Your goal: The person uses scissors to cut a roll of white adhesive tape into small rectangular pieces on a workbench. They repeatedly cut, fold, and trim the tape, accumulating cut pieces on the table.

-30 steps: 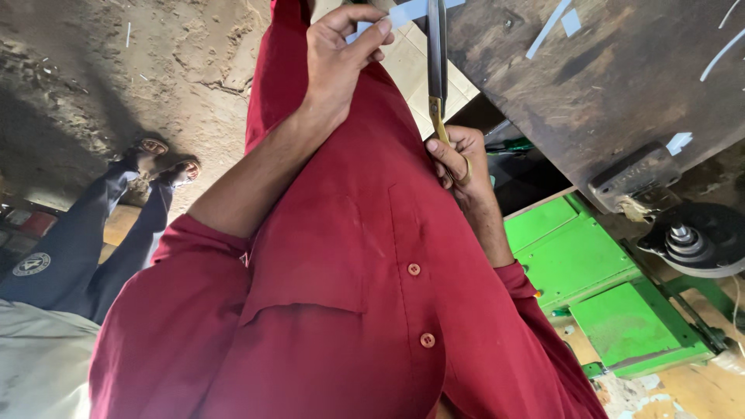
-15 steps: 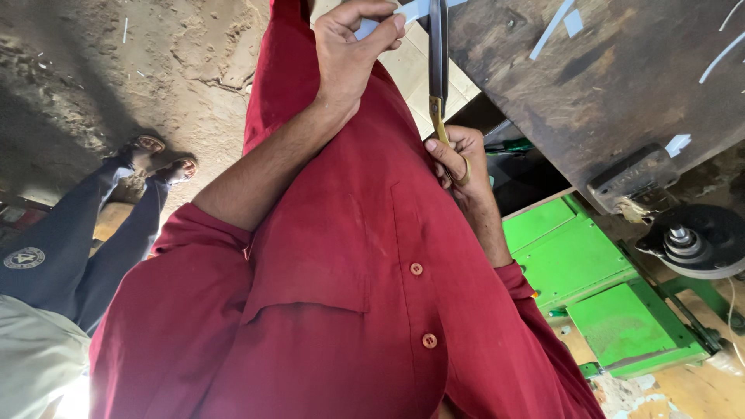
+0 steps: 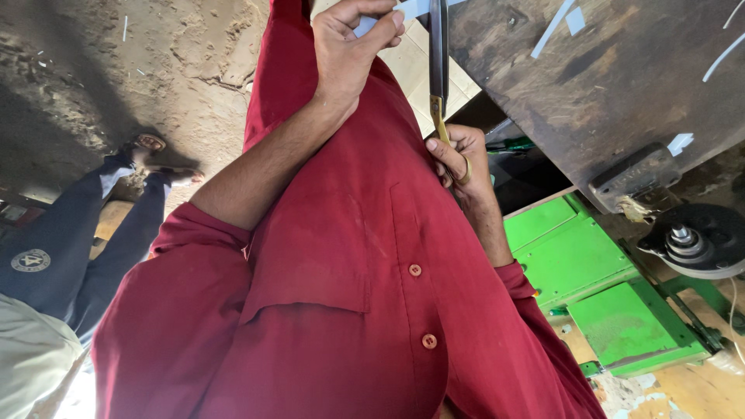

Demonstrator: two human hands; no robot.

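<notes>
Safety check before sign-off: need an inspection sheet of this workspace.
Surface: dark wooden bench top, worn and stained.
Job's things: scissors with yellowish handles, blades pointing away; pale strip.
Clutter: white offcuts on the bench; pale scraps on the floor lower right.
Grips: left hand pinches the pale strip; right hand holds the scissors by the handles.
Cables: thin pale cord at the right edge.
Surroundings: green metal machine, round metal wheel, sandy floor, another person's legs.
</notes>
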